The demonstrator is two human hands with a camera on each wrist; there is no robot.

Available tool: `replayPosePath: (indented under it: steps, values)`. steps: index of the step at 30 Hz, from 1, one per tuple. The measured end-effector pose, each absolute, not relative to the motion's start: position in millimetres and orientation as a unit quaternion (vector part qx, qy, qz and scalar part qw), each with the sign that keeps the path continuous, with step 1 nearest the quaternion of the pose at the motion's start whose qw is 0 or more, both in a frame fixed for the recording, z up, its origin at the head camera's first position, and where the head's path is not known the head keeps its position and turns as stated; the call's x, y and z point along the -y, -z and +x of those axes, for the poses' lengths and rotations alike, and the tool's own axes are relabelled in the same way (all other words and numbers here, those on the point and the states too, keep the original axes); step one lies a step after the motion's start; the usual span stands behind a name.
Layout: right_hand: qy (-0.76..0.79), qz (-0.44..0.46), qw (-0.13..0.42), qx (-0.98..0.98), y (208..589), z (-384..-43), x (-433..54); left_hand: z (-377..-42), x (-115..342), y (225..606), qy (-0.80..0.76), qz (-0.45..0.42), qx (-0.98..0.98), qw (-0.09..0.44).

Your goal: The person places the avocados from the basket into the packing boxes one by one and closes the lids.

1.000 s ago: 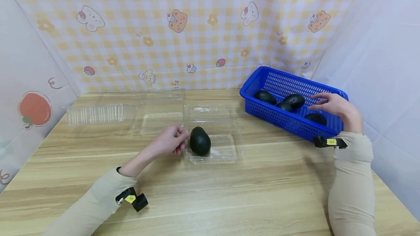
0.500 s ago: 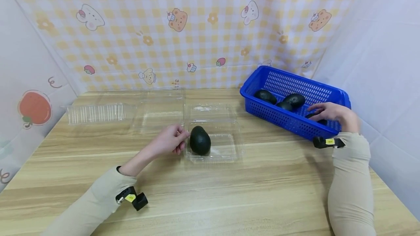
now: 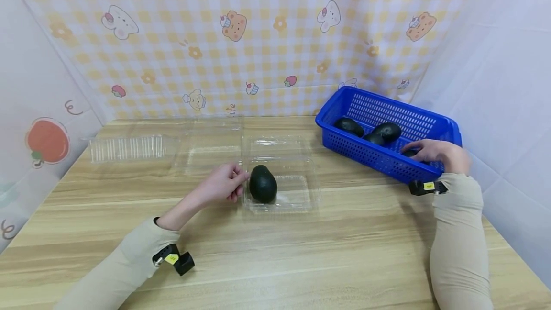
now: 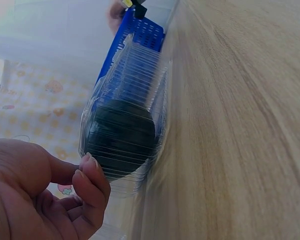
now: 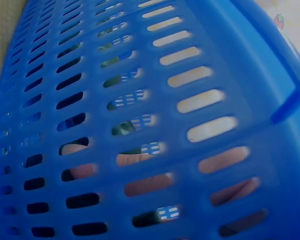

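Observation:
My left hand [image 3: 225, 183] pinches the left rim of a clear plastic clamshell box [image 3: 292, 190] between thumb and fingers, as the left wrist view also shows. Inside that box, against its left side, rests one dark green avocado [image 3: 263, 184]. Over at the right, my right hand [image 3: 436, 152] reaches down into a blue perforated basket [image 3: 361, 152], its fingers curled around an avocado [image 3: 410, 153] that they mostly cover. Through the slots in the right wrist view, parts of the fingers [image 5: 150, 184] show behind the basket wall.
More avocados [image 3: 348, 127] lie in the left and middle of the basket. Left of the box stand other clear plastic containers [image 3: 126, 149] on the wooden table [image 3: 275, 257]. A checked curtain [image 3: 275, 51] hangs behind, with white cloth [image 3: 512, 85] at the right.
My right hand has lowered into the basket and closed its fingers around the right-hand avocado. The left hand has stayed at the box rim.

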State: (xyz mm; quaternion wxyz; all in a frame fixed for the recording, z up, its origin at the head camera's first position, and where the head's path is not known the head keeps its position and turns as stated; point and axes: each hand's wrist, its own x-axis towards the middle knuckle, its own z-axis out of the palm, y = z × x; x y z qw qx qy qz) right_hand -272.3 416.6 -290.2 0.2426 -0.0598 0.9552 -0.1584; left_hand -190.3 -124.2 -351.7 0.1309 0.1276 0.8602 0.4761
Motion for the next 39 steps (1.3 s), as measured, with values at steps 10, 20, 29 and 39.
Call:
replayPosePath:
  steps: [10,20,29,39]
  values:
    - [0.166,-0.057,0.234,-0.956,290.7,-271.1,-415.1,-190.2,123.6,351.8,-0.475,0.124,-0.861,0.132]
    - [0.159,-0.065,0.094,-0.981,288.8,-276.1,-411.1,-188.9,123.0,351.9,-0.476,0.125,-0.861,0.130]
    - [0.219,-0.030,0.007,-0.975,275.3,-273.2,-399.1,-190.5,123.3,352.7,-0.478,0.124,-0.860,0.127]
    - [0.296,-0.065,-0.074,-0.950,266.1,-269.4,-370.1,-190.2,122.9,352.5,-0.475,0.124,-0.862,0.126]
